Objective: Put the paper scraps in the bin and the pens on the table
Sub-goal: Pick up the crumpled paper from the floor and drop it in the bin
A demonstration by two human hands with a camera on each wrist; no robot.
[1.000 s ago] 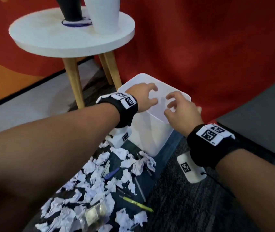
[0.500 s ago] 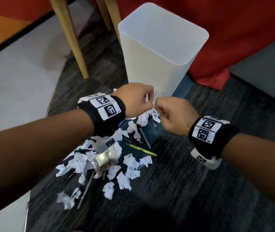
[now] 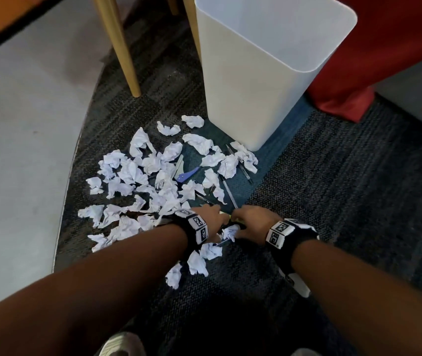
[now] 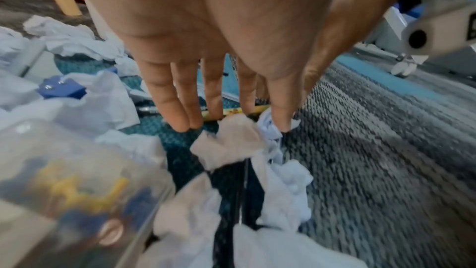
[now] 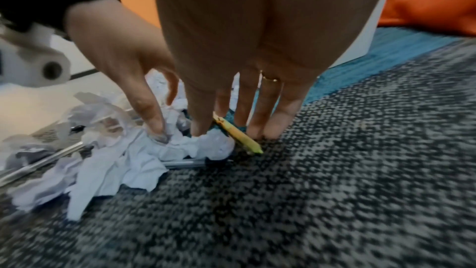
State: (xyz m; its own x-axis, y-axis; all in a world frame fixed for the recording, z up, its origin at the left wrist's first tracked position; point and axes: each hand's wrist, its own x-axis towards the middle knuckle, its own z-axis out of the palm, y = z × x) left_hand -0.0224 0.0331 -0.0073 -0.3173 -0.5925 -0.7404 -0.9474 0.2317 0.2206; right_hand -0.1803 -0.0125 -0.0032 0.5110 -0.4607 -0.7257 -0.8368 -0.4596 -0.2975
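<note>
Low in the centre of the head view, both hands reach down to the grey-and-teal carpet side by side; the left hand has its fingers straight and pointing down, its thumb tip pressed on a crumpled paper scrap, nothing closed inside it; the right hand likewise has its fingers extended, the tips touching the carpet on either side of a yellow pen, which lies flat beneath them, not yet lifted; whether the thumb pinches the scrap I cannot tell. The paper scraps lie scattered across the middle and left of the head view, with clear pens among them and a blue stapler near the centre. The white bin stands upright at upper centre, just beyond the scraps; wooden table legs rise at upper left.
</note>
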